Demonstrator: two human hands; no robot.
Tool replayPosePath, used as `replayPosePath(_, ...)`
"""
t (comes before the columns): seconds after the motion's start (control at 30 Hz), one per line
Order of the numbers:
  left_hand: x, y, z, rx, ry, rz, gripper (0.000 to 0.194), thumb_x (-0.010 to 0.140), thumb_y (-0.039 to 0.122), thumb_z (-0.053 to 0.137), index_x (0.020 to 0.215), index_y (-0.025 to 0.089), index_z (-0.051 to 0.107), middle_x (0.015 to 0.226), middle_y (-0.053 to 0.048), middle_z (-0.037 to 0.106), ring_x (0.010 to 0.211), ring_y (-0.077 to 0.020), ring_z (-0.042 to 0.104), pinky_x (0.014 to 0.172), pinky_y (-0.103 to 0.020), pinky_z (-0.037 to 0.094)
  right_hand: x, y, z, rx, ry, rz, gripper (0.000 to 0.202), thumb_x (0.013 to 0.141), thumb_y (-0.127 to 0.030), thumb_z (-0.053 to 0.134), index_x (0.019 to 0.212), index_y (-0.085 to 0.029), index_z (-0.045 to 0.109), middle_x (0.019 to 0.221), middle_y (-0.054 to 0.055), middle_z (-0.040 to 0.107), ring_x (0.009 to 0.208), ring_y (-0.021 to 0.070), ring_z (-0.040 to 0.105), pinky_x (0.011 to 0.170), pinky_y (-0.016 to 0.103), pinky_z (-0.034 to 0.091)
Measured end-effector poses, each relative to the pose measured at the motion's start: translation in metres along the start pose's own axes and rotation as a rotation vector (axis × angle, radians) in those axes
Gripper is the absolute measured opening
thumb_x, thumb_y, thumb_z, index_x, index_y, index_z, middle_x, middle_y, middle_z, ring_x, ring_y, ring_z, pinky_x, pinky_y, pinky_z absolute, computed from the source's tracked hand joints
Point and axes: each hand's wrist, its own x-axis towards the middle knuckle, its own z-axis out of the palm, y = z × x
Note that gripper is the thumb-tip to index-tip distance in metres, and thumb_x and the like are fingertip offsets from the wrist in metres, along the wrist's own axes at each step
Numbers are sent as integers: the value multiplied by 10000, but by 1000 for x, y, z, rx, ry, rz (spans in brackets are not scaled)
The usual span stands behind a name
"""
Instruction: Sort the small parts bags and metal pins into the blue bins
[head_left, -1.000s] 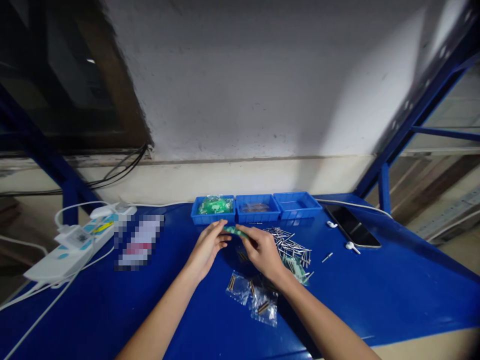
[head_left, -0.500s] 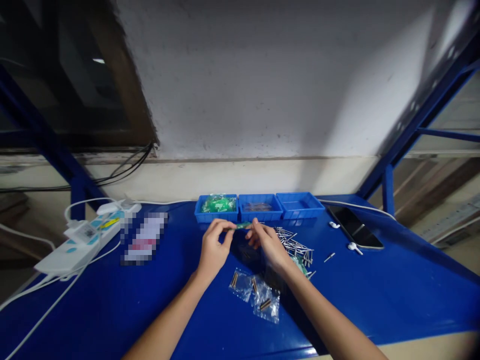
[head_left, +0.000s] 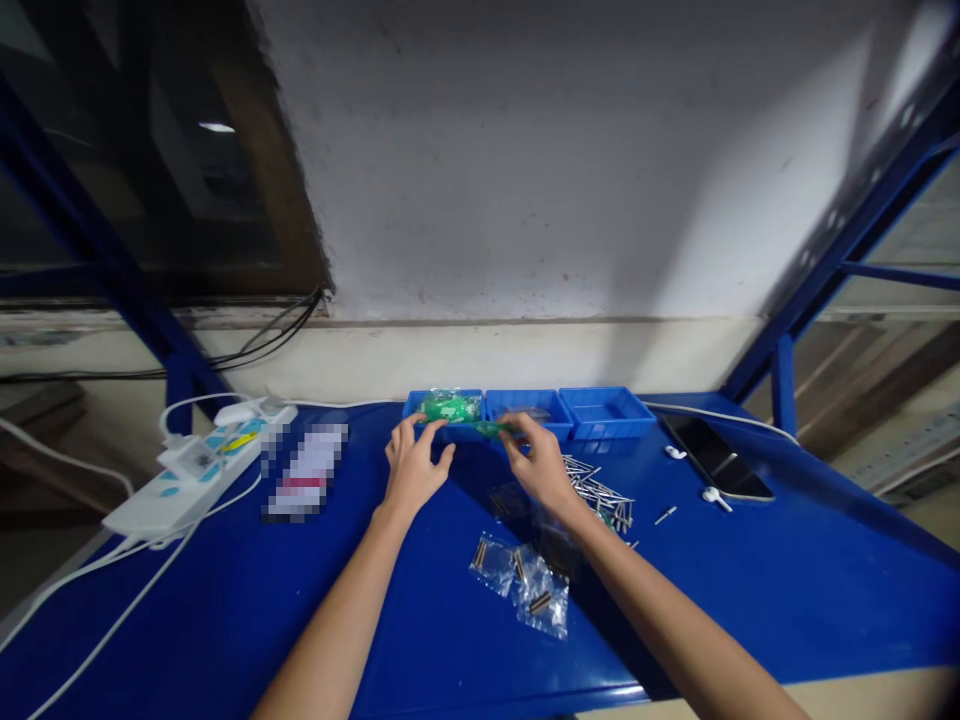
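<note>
Nearest, at lower centre of the frame, small clear bags (head_left: 541, 603) holding brownish rods lie on the blue worktop (head_left: 750, 600). Just beyond, right of centre, a heap of metal pins (head_left: 606, 497) lies loose, partly hidden by the right forearm; a single pin (head_left: 665, 515) lies apart from it. The work looks partway along: some pieces are bagged, the pins are loose, and one green packet (head_left: 491, 430) is in hand at the centre, before the bins. The right hand (head_left: 536, 462) pinches that packet; the left hand (head_left: 412, 468) is spread, thumb apart from fingers, and whether it touches the packet's far end I cannot tell. Behind, the left bin (head_left: 412, 402) holds more green packets, the middle bin (head_left: 561, 430) some thin things too hidden to name, with the right bin (head_left: 611, 430) alongside. Hands and packet partly block the first two. Earbuds (head_left: 716, 498) and a phone (head_left: 724, 460) lie at right; a power strip (head_left: 142, 513) with trailing cords occupies the left.
</note>
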Motion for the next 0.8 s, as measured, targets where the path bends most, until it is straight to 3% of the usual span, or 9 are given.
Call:
replayPosePath(0.17, 3, -2, 3, 39, -60, -38, 380, 796, 333, 558, 1175, 311, 561, 1152, -97, 454, 1120, -322, 397, 875, -523, 382, 48, 7, 20, -126, -91, -156, 219, 817, -165, 483, 949, -197, 654, 887, 48, 622, 786, 158, 579, 734, 273, 453)
replayPosePath(0.27, 2, -5, 7, -16, -36, -33, 370, 798, 341, 554, 1161, 275, 562, 1160, -104, 434, 1141, -333, 382, 877, -518, 397, 68, 11, 30, -225, -226, -195, 264, 795, -110, 499, 987, -198, 657, 915, 50, 654, 821, 164, 596, 775, 279, 446)
replayPosePath(0.43, 5, -10, 13, -269, 239, -127, 477, 851, 313, 487, 1294, 170, 381, 1232, -147, 318, 1036, -235, 510, 947, -445, 401, 79, 15, 43, -407, -435, -204, 304, 776, -75, 522, 997, -217, 674, 996, 62, 688, 891, 200, 619, 796, 292, 437)
replayPosePath(0.53, 4, 1, 8, -232, 328, -112, 464, 846, 296, 501, 1273, 150, 395, 1238, -157, 335, 1130, -267, 455, 970, -444, 377, 80, 15, 48, -498, -501, -176, 288, 771, -70, 517, 919, -228, 707, 960, 66, 702, 869, 215, 627, 778, 303, 433)
replayPosePath(0.6, -1, 16, 1, -215, 257, -1, 316, 856, 273, 485, 1151, 161, 503, 1159, -130, 438, 1134, -265, 449, 969, -424, 370, 81, 12, 48, -517, -531, -154, 281, 762, -66, 519, 856, -236, 722, 898, 58, 711, 846, 215, 626, 763, 305, 432)
replayPosePath(0.7, -14, 43, -5, -269, -113, 245, 194, 893, 249, 408, 951, 198, 586, 934, -65, 577, 946, -210, 545, 887, -360, 410, 77, 6, 40, -531, -504, -147, 262, 780, -102, 525, 896, -236, 717, 859, 69, 702, 871, 235, 601, 773, 336, 427)
replayPosePath(0.8, -30, 62, -3, -166, -371, 278, 291, 848, 379, 492, 1061, 198, 575, 1004, -104, 603, 970, -281, 535, 828, -421, 408, 59, 1, 23, -516, -336, -189, 303, 825, -187, 528, 1104, -212, 642, 953, 106, 662, 945, 255, 546, 819, 385, 408)
